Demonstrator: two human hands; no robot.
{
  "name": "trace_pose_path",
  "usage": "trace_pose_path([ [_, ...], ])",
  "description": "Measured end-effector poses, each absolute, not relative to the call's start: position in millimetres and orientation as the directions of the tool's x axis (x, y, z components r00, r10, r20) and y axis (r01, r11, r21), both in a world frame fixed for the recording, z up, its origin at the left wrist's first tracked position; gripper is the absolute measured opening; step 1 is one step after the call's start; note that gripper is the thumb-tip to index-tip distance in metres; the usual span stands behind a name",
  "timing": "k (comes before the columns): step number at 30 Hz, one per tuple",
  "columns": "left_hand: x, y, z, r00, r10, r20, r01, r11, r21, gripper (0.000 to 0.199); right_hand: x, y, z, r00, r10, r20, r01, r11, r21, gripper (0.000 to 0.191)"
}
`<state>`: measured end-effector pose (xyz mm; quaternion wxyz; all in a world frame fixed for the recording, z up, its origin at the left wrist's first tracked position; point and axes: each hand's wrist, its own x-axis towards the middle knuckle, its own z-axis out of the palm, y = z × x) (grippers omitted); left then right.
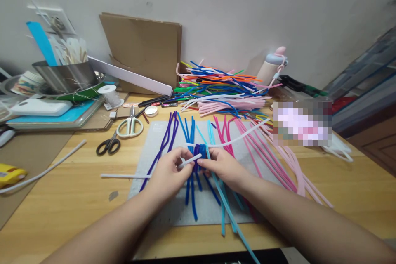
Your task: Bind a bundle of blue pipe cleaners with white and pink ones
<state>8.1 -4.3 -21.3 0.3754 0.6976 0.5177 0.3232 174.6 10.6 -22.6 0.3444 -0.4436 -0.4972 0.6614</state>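
Note:
Both hands meet over the grey mat (173, 212). Between them is a small piece of purple and blue pipe cleaners (202, 151) packed side by side on white ones. My left hand (170, 173) is closed, pinching its left side, with a white pipe cleaner (193, 159) poking out past the thumb. My right hand (227, 167) grips the right side between thumb and fingers. A light blue pipe cleaner (229, 210) runs from the piece down towards the front edge. Another white pipe cleaner (241, 136) sticks out to the upper right. The fingers hide part of the piece.
Loose purple (168, 134), blue (192, 198) and pink pipe cleaners (269, 159) lie across the mat. Behind is a mixed pile (225, 86). White-handled scissors (130, 127) and black-handled scissors (108, 146) lie left. A bottle (270, 68) stands at the back right.

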Motion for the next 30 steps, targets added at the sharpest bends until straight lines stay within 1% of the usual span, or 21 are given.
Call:
trace_pose_path([
  [2, 7, -6, -20, 0.252, 0.957, 0.145, 0.489, -0.255, 0.834, 0.019, 177, 11, -20, -0.381, 0.897, -0.225, -0.029, -0.255, -0.966, 0.017],
  [3, 6, -6, -18, 0.269, 0.942, 0.201, 0.506, -0.315, 0.803, 0.026, 178, 12, -19, -0.384, 0.897, -0.218, -0.035, -0.250, -0.968, 0.017],
  [5, 3, -6, -16, 0.327, 0.890, 0.317, 0.547, -0.452, 0.705, 0.038, 181, 12, -16, -0.411, 0.886, -0.214, -0.018, -0.243, -0.970, 0.018],
  [7, 0, -5, -15, 0.386, 0.832, 0.399, 0.584, -0.555, 0.592, 0.043, 183, 12, -13, -0.481, 0.848, -0.223, 0.029, -0.239, -0.971, 0.018],
  [9, -2, -3, -16, 0.422, 0.785, 0.454, 0.610, -0.616, 0.498, 0.040, 185, 11, -12, -0.563, 0.792, -0.234, 0.078, -0.231, -0.970, 0.019],
  [11, -3, -1, -18, 0.451, 0.745, 0.491, 0.615, -0.658, 0.434, 0.033, 186, 11, -11, -0.617, 0.754, -0.226, 0.102, -0.208, -0.973, 0.019],
  [15, -5, 2, -21, 0.471, 0.696, 0.542, 0.614, -0.700, 0.365, 0.026, 187, 9, -8, -0.666, 0.711, -0.227, 0.138, -0.181, -0.974, 0.019],
  [17, -7, 2, -20, 0.453, 0.692, 0.562, 0.624, -0.697, 0.354, 0.024, 186, 7, -5, -0.701, 0.669, -0.248, 0.141, -0.211, -0.967, 0.020],
  [19, -11, 3, -19, 0.412, 0.711, 0.570, 0.648, -0.668, 0.366, 0.024, 185, 5, -2, -0.735, 0.615, -0.286, 0.121, -0.296, -0.948, 0.021],
  [22, -16, 5, -17, 0.301, 0.764, 0.570, 0.689, -0.588, 0.424, 0.024, 186, 2, 8, -0.757, 0.536, -0.375, 0.098, -0.474, -0.875, 0.020],
  [24, -19, 6, -15, 0.232, 0.797, 0.558, 0.699, -0.536, 0.474, 0.024, 189, 1, 19, -0.751, 0.520, -0.406, 0.078, -0.541, -0.837, 0.020],
  [27, -21, 7, -12, 0.159, 0.822, 0.547, 0.689, -0.489, 0.534, 0.021, 200, -2, 42, -0.733, 0.537, -0.417, 0.059, -0.561, -0.826, 0.032],
  [30, -21, 4, -9, 0.122, 0.828, 0.547, 0.664, -0.478, 0.575, 0.017, 216, -5, 68, -0.742, 0.551, -0.381, 0.045, -0.527, -0.849, 0.045],
])
